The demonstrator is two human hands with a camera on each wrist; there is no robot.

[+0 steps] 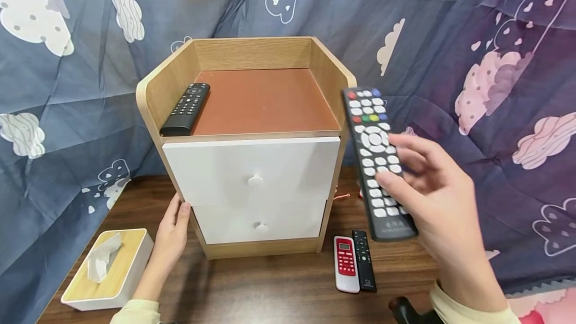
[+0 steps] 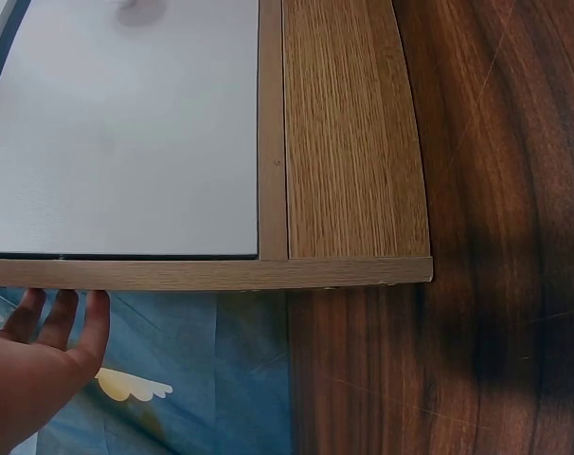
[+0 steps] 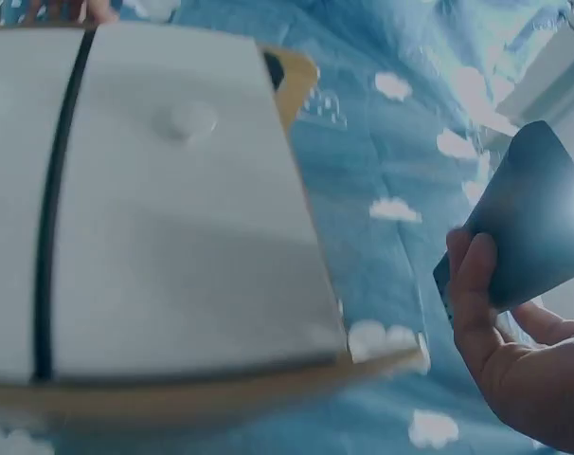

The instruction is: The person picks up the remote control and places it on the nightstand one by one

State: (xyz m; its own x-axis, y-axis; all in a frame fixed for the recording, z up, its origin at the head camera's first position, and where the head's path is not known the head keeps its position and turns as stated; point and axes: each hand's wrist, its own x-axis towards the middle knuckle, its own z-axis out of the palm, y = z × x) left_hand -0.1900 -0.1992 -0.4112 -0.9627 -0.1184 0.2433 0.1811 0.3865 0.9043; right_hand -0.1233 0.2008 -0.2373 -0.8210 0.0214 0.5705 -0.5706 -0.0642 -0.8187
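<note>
My right hand (image 1: 443,189) holds a black remote control (image 1: 366,151) with white and coloured buttons, thumb on its face and fingers at its side. It is raised in front of the right side of a small wooden cabinet (image 1: 265,248), top end pointing away. From the right wrist view, the dark back of this remote shows against a bright light. My left hand (image 1: 171,231) rests its fingertips on the cabinet's left side panel (image 2: 192,275). Another black remote (image 1: 188,109) lies on the cabinet's brown top (image 1: 261,99), along the left wall.
White drawers (image 1: 216,174) with round knobs face me. A white-and-red remote (image 1: 346,264) and a slim black remote (image 1: 364,261) lie side by side at the cabinet's front right. A tissue box (image 1: 132,276) stands at left. Patterned blue cloth (image 1: 432,54) hangs behind.
</note>
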